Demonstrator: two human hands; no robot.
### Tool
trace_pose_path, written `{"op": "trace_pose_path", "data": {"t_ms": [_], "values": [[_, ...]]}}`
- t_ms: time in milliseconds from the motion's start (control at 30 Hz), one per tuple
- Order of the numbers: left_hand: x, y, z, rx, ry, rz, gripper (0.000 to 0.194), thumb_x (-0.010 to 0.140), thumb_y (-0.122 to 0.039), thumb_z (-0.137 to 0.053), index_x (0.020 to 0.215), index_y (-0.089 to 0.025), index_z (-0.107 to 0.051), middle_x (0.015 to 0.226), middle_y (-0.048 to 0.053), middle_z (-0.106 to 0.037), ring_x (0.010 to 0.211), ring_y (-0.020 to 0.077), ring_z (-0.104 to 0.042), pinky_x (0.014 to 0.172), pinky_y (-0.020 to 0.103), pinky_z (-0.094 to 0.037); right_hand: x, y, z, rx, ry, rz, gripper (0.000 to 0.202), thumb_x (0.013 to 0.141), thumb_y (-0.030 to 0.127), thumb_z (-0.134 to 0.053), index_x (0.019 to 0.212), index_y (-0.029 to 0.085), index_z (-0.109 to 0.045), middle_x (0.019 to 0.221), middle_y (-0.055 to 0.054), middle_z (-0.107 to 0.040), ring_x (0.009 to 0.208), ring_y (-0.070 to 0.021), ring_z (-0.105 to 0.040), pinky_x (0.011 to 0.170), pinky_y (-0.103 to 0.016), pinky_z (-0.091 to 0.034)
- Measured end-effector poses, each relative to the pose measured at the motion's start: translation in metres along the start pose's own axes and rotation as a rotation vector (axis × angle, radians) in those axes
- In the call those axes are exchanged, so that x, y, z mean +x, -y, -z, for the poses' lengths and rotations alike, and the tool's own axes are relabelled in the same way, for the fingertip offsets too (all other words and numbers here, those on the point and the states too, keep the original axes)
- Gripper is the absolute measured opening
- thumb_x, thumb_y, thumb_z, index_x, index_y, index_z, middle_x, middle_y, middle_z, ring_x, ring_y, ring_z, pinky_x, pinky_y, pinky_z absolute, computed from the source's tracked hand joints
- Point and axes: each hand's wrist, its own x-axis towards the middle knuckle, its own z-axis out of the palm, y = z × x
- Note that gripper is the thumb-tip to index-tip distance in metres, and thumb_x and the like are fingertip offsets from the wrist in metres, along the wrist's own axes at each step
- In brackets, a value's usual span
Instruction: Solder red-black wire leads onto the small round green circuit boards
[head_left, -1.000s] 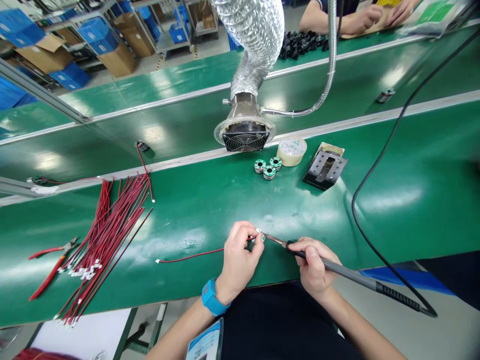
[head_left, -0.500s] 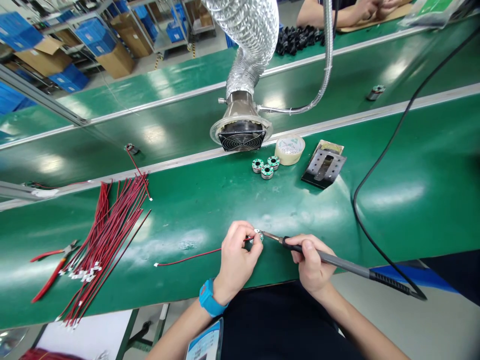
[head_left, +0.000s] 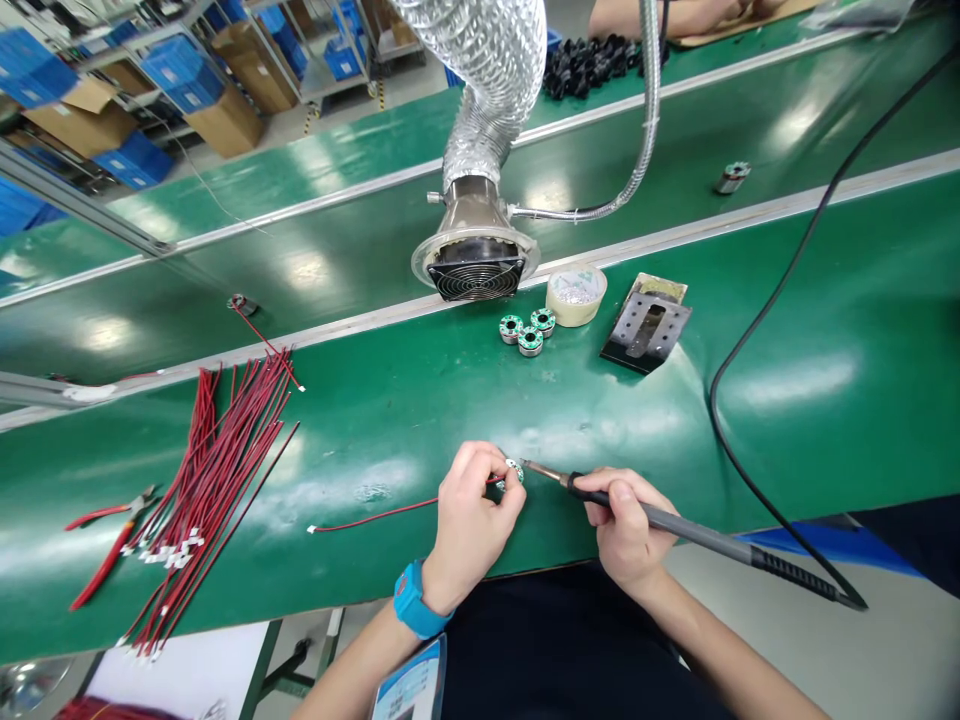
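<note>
My left hand [head_left: 478, 510] is closed, its thumb and forefinger pinching a red wire [head_left: 390, 512] against a small round motor part with a green-and-white circuit board [head_left: 516, 469]. The fingers cover much of that part. The wire runs left over the green bench to a white connector. In my right hand [head_left: 630, 525] is a soldering iron [head_left: 697, 535], gripped like a pen. Its metal tip points left, right beside the board; contact cannot be made out. Beyond the hands stand three similar round parts [head_left: 530, 341] with green tops.
A fume extractor hood [head_left: 476, 250] hangs over the bench. Behind the round parts are a tape roll [head_left: 576, 297] and a metal stand [head_left: 646, 325]. Red wires [head_left: 225, 470] and pliers [head_left: 112, 550] lie left. The iron's black cable [head_left: 720, 390] loops right. A person's forearm [head_left: 660, 17] shows opposite.
The iron's tip has drawn slightly away from the board. On the strip behind the bench, the two cylindrical parts have shifted left. My left hand keeps its pinch; the view has moved a little.
</note>
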Motion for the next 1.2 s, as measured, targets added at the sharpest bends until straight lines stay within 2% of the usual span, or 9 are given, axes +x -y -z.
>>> {"op": "trace_pose_path", "data": {"t_ms": [233, 533, 767, 867, 933, 1000, 1100, 1200], "values": [[0.001, -0.001, 0.0, 0.022, 0.009, -0.013, 0.019, 0.089, -0.007, -0.062, 0.079, -0.02, -0.053, 0.093, 0.002, -0.06, 0.083, 0.0144, -0.059, 0.072, 0.027, -0.046, -0.001, 0.001, 0.0, -0.011, -0.029, -0.022, 0.043, 0.105, 0.039, -0.046, 0.084, 0.019, -0.079, 0.058, -0.001, -0.062, 0.045, -0.0157, -0.055, 0.05, -0.033, -0.049], [0.002, -0.002, 0.001, 0.027, 0.022, -0.016, 0.02, 0.089, -0.007, -0.062, 0.08, -0.02, -0.052, 0.092, 0.002, -0.058, 0.083, 0.0141, -0.058, 0.072, 0.027, -0.046, -0.002, -0.003, -0.004, 0.094, -0.043, 0.068, 0.032, 0.106, 0.028, -0.05, 0.097, 0.02, -0.08, 0.063, 0.001, -0.062, 0.048, -0.0128, -0.055, 0.051, -0.029, -0.047], [0.003, -0.001, 0.002, 0.055, 0.026, -0.034, 0.018, 0.092, -0.01, -0.059, 0.081, -0.022, -0.05, 0.091, 0.002, -0.058, 0.081, 0.0154, -0.06, 0.071, 0.028, -0.048, -0.003, -0.004, -0.005, 0.017, -0.048, 0.067, 0.03, 0.107, 0.029, -0.05, 0.102, 0.02, -0.078, 0.066, 0.001, -0.063, 0.051, -0.0133, -0.058, 0.055, -0.03, -0.051], [-0.001, 0.001, 0.003, 0.127, 0.026, -0.068, 0.01, 0.094, -0.016, -0.061, 0.096, -0.023, -0.055, 0.097, 0.004, -0.063, 0.084, 0.0186, -0.065, 0.073, 0.03, -0.052, -0.003, -0.004, -0.005, -0.016, -0.029, 0.065, 0.027, 0.108, 0.026, -0.05, 0.113, 0.021, -0.076, 0.071, 0.002, -0.067, 0.054, -0.0128, -0.061, 0.056, -0.028, -0.054], [-0.003, 0.004, 0.007, 0.213, 0.078, -0.111, 0.025, 0.092, -0.024, -0.07, 0.114, -0.024, -0.058, 0.106, 0.007, -0.067, 0.088, 0.0225, -0.07, 0.072, 0.032, -0.055, 0.002, -0.003, -0.007, -0.044, -0.006, 0.071, 0.027, 0.108, 0.024, -0.05, 0.122, 0.022, -0.073, 0.079, 0.0, -0.071, 0.059, -0.0129, -0.066, 0.059, -0.027, -0.058], [-0.002, 0.009, 0.016, 0.304, 0.206, -0.137, 0.035, 0.087, -0.029, -0.079, 0.118, -0.025, -0.061, 0.108, 0.006, -0.07, 0.086, 0.0238, -0.073, 0.07, 0.033, -0.055, 0.013, -0.001, -0.011, -0.076, 0.026, 0.124, 0.028, 0.108, 0.023, -0.051, 0.129, 0.022, -0.07, 0.088, -0.001, -0.074, 0.067, -0.0135, -0.071, 0.066, -0.026, -0.062], [0.021, 0.02, 0.038, 0.43, 0.381, -0.108, 0.023, 0.085, -0.03, -0.083, 0.102, -0.025, -0.068, 0.096, 0.003, -0.072, 0.078, 0.0227, -0.073, 0.068, 0.031, -0.052, 0.04, -0.001, -0.017, -0.183, 0.082, 0.271, 0.029, 0.107, 0.023, -0.054, 0.131, 0.024, -0.069, 0.1, -0.004, -0.074, 0.08, -0.0151, -0.075, 0.075, -0.027, -0.062], [0.079, 0.032, 0.062, 0.586, 0.347, -0.002, 0.012, 0.09, -0.032, -0.077, 0.094, -0.023, -0.07, 0.096, 0.006, -0.073, 0.083, 0.0248, -0.072, 0.073, 0.032, -0.051, 0.072, -0.009, -0.025, -0.372, 0.083, 0.401, 0.03, 0.107, 0.028, -0.054, 0.133, 0.024, -0.069, 0.112, -0.008, -0.071, 0.092, -0.0196, -0.075, 0.079, -0.03, -0.061]]}}
